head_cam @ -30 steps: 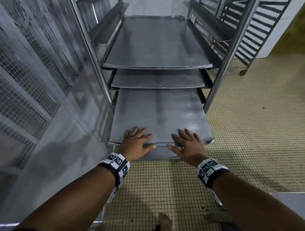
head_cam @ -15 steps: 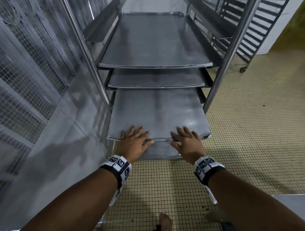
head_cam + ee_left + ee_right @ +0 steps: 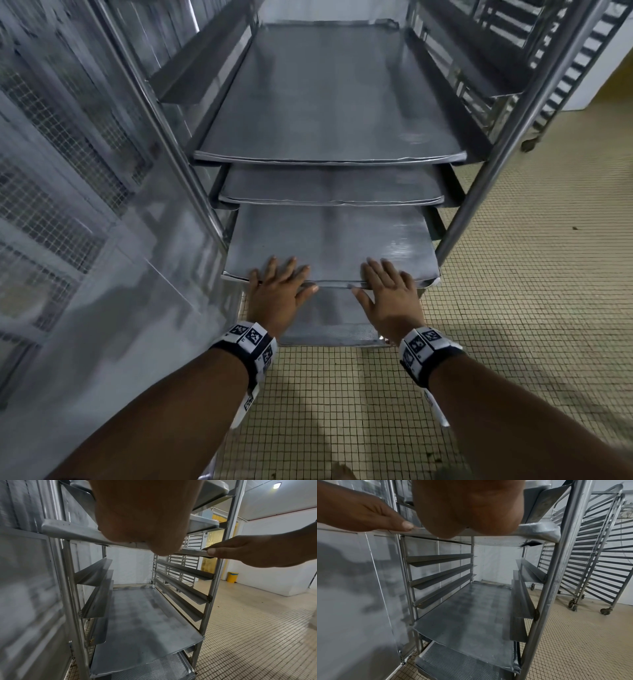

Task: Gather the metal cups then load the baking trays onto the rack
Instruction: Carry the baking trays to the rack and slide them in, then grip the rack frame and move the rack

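baking tray (image 3: pixel 329 240) lies on the runners of the rack (image 3: pixel 479 192), its near edge sticking out past the front posts. left hand (image 3: pixel 275 296) and right hand (image 3: pixel 388 299) rest side by side on that edge, fingers straight and spread flat on top, thumbs along the rim, nothing gripped. beyond the fingertips two more trays (image 3: pixel 329 102) sit on higher runners. below both palms a lower tray (image 3: pixel 145 622) sits above a perforated tray (image 3: pixel 457 665). right of the right hand stand spare racks (image 3: pixel 597 547) on the tiled floor (image 3: pixel 513 308).
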{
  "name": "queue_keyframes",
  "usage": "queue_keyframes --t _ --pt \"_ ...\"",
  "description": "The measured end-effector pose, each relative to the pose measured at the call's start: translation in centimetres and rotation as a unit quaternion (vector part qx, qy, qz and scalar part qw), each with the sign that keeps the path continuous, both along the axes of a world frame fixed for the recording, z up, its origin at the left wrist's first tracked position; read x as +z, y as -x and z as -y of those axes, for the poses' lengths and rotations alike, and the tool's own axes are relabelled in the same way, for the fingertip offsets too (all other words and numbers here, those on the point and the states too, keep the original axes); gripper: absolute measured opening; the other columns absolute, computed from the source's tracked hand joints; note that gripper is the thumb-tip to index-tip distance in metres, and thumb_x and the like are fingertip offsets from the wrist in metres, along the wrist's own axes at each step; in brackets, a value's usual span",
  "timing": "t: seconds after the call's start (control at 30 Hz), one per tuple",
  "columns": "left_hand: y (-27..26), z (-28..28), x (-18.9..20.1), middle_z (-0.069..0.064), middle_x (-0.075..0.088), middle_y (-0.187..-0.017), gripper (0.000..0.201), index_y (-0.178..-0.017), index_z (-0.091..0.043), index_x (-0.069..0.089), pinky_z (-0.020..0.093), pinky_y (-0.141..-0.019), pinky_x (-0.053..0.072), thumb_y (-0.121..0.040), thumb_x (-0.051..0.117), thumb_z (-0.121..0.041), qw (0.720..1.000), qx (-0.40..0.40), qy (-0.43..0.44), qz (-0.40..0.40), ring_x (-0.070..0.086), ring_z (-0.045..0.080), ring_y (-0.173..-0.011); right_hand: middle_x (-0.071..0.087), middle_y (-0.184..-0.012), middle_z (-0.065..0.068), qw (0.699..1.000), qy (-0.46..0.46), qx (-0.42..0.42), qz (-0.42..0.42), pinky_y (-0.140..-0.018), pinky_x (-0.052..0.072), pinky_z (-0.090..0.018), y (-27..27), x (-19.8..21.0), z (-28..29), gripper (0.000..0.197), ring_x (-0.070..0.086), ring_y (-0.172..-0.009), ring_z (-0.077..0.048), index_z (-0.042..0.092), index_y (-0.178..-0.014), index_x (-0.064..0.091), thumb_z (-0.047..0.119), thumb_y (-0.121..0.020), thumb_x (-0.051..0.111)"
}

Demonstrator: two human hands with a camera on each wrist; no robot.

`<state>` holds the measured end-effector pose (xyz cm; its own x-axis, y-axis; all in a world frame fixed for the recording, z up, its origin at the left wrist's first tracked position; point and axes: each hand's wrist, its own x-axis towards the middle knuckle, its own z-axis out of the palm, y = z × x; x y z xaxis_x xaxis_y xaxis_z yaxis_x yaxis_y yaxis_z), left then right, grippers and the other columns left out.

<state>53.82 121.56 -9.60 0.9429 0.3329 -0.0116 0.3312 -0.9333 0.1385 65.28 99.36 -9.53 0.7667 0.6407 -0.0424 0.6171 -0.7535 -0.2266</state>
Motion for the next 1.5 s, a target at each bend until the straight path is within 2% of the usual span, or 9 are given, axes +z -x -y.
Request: queue_keyframes --t 0.1,0.27,0.4,0.77,0.97,1.2,1.27,1.37,1.5 --pt "-1.8 -0.5 -0.1 -0.012 0.017 -0.165 0.072 -0.154 -0.041 0.028 0.058 -0.12 0.007 -0.093 0.006 -0.071 1.0 -0.001 -0.001 -0.011 0.002 0.027 -0.154 0.011 -0.166 0.009 1.0 0.004 0.003 0.012 -0.122 0.005 -0.044 -1.6 0.0 -0.7 0.07 0.002 -0.154 -0.016 0.026 -0.159 0.014 0.064 -0.1 0.008" --pt "-3.7 -1.6 -1.4 0.001 0.048 -0.15 0.072 -0.139 -0.016 0.054 0.058 -0.103 0.035 -0.1 0.018 -0.065 0.998 -0.022 -0.056 0.036 0.039 0.036 -0.14 0.022 -0.164 0.003 0.999 0.005 0.01 0.04 -0.122 0.016 -0.048 -3.5 -0.3 -1.9 0.073 0.014 -0.152 -0.022 0.022 -0.157 0.022 0.063 -0.1 0.006" --pt "-4.9 -1.9 -1.9 0.005 0.049 -0.148 0.065 -0.14 -0.014 0.052 0.057 -0.102 0.034 -0.099 0.034 -0.061 0.995 -0.022 -0.079 0.062 0.041 0.037 -0.137 0.026 -0.162 0.002 0.999 0.005 0.006 0.048 -0.12 0.017 -0.049 -4.3 -0.3 -2.6 0.071 0.018 -0.151 -0.023 0.02 -0.156 0.025 0.061 -0.1 0.01" --pt "-9.1 -4.8 -1.1 0.009 0.049 -0.145 0.065 -0.138 -0.014 0.052 0.057 -0.101 0.033 -0.099 0.028 -0.061 0.995 -0.02 -0.08 0.061 0.041 0.038 -0.135 0.01 -0.167 0.001 0.999 0.048 -0.006 0.023 -0.123 0.009 -0.047 -8.3 0.7 -5.7 0.079 0.005 -0.154 -0.021 0.022 -0.159 0.01 0.065 -0.094 -0.004" --pt "-10.9 -6.0 -0.8 0.006 0.051 -0.141 0.065 -0.137 -0.015 0.053 0.058 -0.101 0.031 -0.098 0.027 -0.061 0.995 -0.02 -0.076 0.055 0.042 0.036 -0.13 0.009 -0.167 0.003 0.998 0.055 -0.024 -0.012 -0.123 -0.002 -0.048 -9.8 1.8 -6.8 0.071 0.001 -0.154 -0.022 0.025 -0.159 0.01 0.062 -0.098 0.009" --pt "-7.9 -8.1 0.5 0.011 0.046 -0.153 0.077 -0.149 -0.008 0.044 0.053 -0.121 0.02 -0.101 0.015 -0.061 0.992 -0.114 -0.005 0.05 0.038 0.031 -0.144 -0.008 -0.166 0.006 0.995 0.019 -0.08 -0.049 -0.123 -0.007 -0.047 -7.6 2.5 -5.7 0.067 -0.014 -0.152 -0.021 0.031 -0.159 -0.001 0.059 -0.101 0.017" --pt "-5.1 -9.2 1.1 0.011 0.046 -0.152 0.079 -0.146 -0.007 0.048 0.04 -0.121 0.02 -0.1 0.018 -0.063 0.991 -0.111 0.016 0.069 0.038 0.028 -0.144 0.006 -0.167 0.003 0.995 -0.013 -0.094 -0.02 -0.123 0.005 -0.046 -6.4 2.9 -3.3 0.065 0.0 -0.154 -0.022 0.032 -0.159 0.009 0.058 -0.101 0.023" --pt "-1.7 -11.4 3.8 0.007 0.065 -0.128 0.073 -0.121 -0.015 0.067 0.037 -0.101 0.046 -0.097 0.022 -0.067 0.994 -0.006 0.06 0.087 0.058 0.029 -0.121 0.052 -0.142 -0.004 0.985 -0.044 -0.165 0.01 -0.109 0.039 -0.048 -6.8 4.4 1.2 0.044 0.046 -0.13 -0.029 0.029 -0.136 0.052 0.05 -0.099 0.037" --pt "0.2 -14.6 9.7 0.01 0.067 -0.078 0.088 -0.075 -0.018 0.062 0.035 -0.069 0.051 -0.083 0.005 -0.084 0.972 0.169 0.065 0.151 0.066 0.034 -0.078 0.059 -0.123 -0.022 0.925 -0.161 -0.343 0.037 -0.094 0.047 -0.051 -10.1 8.9 5.5 0.062 0.055 -0.112 -0.043 0.009 -0.129 0.055 0.059 -0.097 0.037"
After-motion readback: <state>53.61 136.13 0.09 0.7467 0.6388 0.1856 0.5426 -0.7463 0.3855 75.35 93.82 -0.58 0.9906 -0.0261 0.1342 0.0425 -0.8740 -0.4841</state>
